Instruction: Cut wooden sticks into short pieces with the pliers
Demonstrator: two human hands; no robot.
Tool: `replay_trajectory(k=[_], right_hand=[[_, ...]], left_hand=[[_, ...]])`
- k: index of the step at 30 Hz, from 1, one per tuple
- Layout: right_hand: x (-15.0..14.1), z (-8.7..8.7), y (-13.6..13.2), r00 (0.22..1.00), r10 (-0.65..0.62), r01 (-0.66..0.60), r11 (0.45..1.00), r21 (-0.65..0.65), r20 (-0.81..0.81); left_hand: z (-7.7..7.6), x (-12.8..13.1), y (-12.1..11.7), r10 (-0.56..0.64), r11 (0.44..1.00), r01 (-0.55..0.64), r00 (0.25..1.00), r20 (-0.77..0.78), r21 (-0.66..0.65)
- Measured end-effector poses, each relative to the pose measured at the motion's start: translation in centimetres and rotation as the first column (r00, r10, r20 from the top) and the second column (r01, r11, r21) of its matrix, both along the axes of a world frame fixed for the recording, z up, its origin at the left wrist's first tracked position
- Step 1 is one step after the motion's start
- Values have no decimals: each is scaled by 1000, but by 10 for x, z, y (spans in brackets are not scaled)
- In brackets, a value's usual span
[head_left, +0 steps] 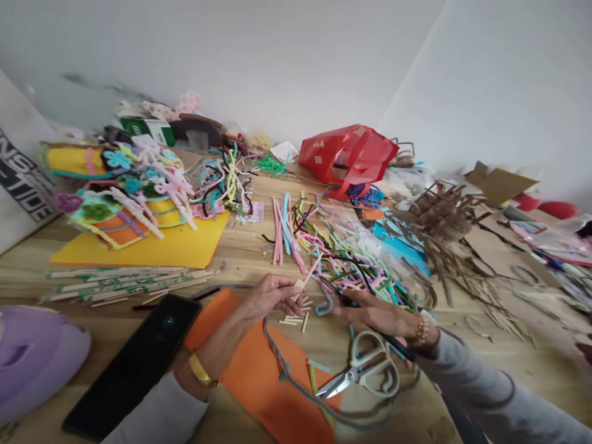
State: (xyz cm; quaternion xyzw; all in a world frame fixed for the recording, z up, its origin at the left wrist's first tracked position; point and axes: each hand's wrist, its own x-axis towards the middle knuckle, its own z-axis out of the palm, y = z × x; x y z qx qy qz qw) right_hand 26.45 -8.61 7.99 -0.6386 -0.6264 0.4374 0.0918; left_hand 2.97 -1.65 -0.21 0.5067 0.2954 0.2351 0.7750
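My left hand (pixel 272 296) pinches a thin pale wooden stick (pixel 306 273) between its fingertips, above several short wooden sticks (pixel 291 319) on the table. My right hand (pixel 374 311) grips a thin dark rod (pixel 398 343) at the edge of a heap of multicoloured pipe cleaners (pixel 351 271). A blue pipe cleaner (pixel 322 305) curls just left of its fingertips. Below my hands lie white-handled scissors (pixel 358 370) and a long grey pipe cleaner (pixel 296 385), both on an orange foam sheet (pixel 259 370).
A black tablet or phone (pixel 134 364) lies left of the foam, near a purple cushion (pixel 32 364). Pipe-cleaner crafts (pixel 129 197) sit on yellow card (pixel 185 243) behind a bundle of flat sticks (pixel 124 283). A red bag (pixel 346 154) and cardboard strips (pixel 444 246) crowd the far table.
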Motion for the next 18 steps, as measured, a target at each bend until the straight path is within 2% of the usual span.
replay_trajectory(k=[7, 13, 18], right_hand=[[-23, -1, 2, 999, 46, -42, 991, -124, 28], [-28, -7, 8, 994, 111, -111, 990, -91, 0], [-32, -13, 10, 980, 192, -196, 978, -74, -50]], left_hand=[[-6, 5, -6, -37, 999, 38, 998, 42, -11], [-16, 8, -8, -45, 999, 45, 995, 86, -1], [-12, 12, -11, -42, 999, 43, 998, 50, -20]])
